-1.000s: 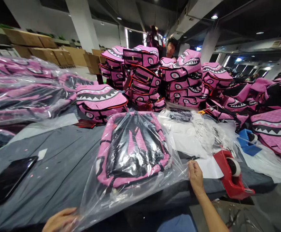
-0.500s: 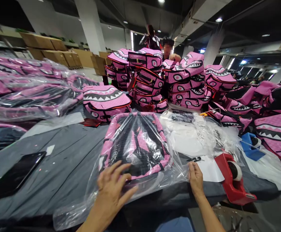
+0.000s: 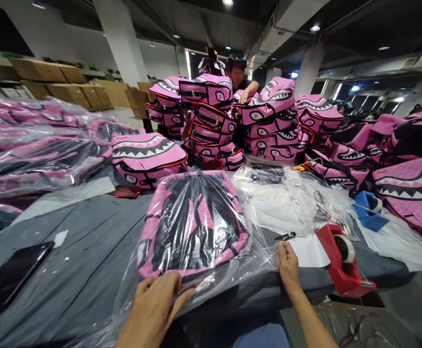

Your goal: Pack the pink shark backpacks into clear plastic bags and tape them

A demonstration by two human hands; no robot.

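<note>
A pink and black backpack (image 3: 199,217) lies on its front inside a clear plastic bag (image 3: 257,258), its straps facing up. Curled fingers of my left hand (image 3: 156,302) press on the bag at the backpack's lower edge, the thumb standing off to the side. Film there looks taut, with bright creases; the fingertips are partly hidden. My right hand (image 3: 288,266) pinches the bag's right front corner between thumb and fingers. Just beyond it lies a small black cutter (image 3: 285,236).
On the right stand a red tape dispenser (image 3: 344,266) and a blue tape dispenser (image 3: 370,211). White paper and plastic (image 3: 276,208) lie behind. Stacked shark-mouth backpacks (image 3: 211,125) line the back, a person beyond them. A phone (image 3: 13,275) and bagged backpacks (image 3: 44,159) are left.
My left hand has drawn back from over the backpack to its lower edge, and its spread fingers have curled. The film has tightened. My right hand keeps its pinch. The view has shifted slightly.
</note>
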